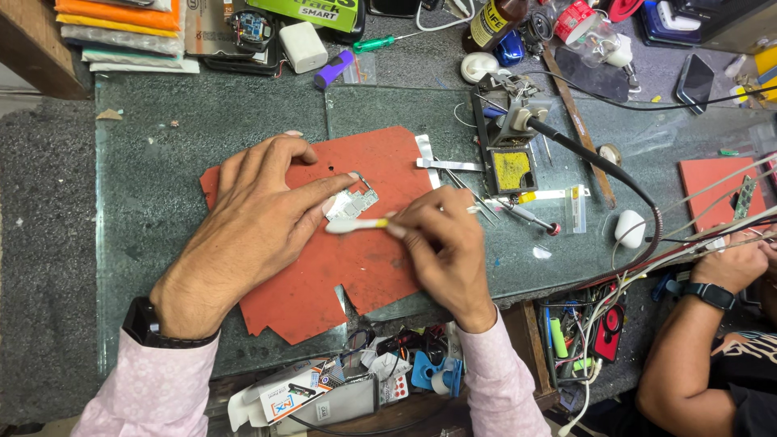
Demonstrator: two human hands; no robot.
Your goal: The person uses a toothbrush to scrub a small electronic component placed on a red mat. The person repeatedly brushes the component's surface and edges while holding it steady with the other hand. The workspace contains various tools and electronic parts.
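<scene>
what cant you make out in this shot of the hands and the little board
Head view only:
- Circuit board: its parts are too small to tell, and the left hand covers its left edge.
- Brush: the right hand hides the rear of its handle.
- Red mat: both hands cover its middle.
- Co-worker's hand: cut off by the right edge; what it holds is unclear among the wires.

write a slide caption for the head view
Left hand pins a small circuit board on a red mat while the right hand brushes it with a toothbrush.
</scene>
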